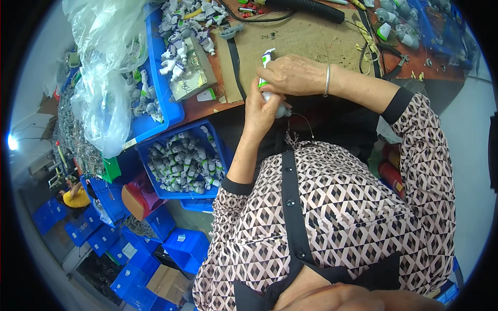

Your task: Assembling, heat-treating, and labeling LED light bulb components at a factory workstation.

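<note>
Both my hands close round one small plastic assembly (266, 96), white with a green band and a grey rounded end. My left hand (258, 111) grips its lower part from the left, thumb pressed near the grey end. From the right, my right hand (296, 75) wraps its fingers over the upper part. A white nozzle-like tip (267, 55) with a dark blue ring sticks out above the fingers. From the grey end a thin wire (307, 123) curves down to the right. The assembly's middle is hidden by my fingers. It is held at the table's front edge.
A brown cardboard sheet (295, 39) covers the table. Left stand a pale box (194, 78), a pile of white parts (181, 26) and a blue tray (157, 67) under a clear plastic bag (104, 78). Similar assemblies (184, 160) fill a lower blue bin (181, 196). A black-handled tool (311, 9) lies behind.
</note>
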### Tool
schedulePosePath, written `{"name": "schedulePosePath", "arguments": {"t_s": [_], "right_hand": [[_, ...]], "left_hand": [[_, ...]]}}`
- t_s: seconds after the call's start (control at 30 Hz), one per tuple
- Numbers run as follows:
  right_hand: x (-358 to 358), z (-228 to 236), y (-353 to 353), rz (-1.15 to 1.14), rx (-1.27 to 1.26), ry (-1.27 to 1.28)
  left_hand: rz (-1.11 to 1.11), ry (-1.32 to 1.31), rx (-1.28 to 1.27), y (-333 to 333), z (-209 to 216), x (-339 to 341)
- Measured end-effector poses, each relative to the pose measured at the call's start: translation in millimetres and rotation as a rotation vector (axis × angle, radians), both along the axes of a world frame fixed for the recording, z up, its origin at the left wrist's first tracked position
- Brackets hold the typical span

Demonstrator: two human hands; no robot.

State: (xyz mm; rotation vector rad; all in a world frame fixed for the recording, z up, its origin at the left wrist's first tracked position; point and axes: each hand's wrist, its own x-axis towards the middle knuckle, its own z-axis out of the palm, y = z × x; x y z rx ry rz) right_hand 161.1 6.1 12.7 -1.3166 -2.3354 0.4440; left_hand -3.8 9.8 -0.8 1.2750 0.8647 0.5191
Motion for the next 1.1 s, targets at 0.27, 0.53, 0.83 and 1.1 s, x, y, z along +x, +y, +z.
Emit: {"name": "schedulePosePath", "arguments": {"t_s": [0.27, 0.53, 0.83, 1.1], "right_hand": [[20, -10, -9, -0.003, 0.087, 0.256], [49, -4, -136, -0.645, -0.117, 1.05], [158, -178, -344, -1.995, -0.147, 1.213], [251, -127, -313, -1.674, -0.116, 0.145]], "left_hand": [[0.012, -0.1, -0.233, 2, 2, 3], [0.054, -0.164, -0.178, 8, -17, -13], [-0.03, -0.166, -0.163, 12, 0, 2], [0.127, -0.225, -0.24, 4, 1, 2]]}}
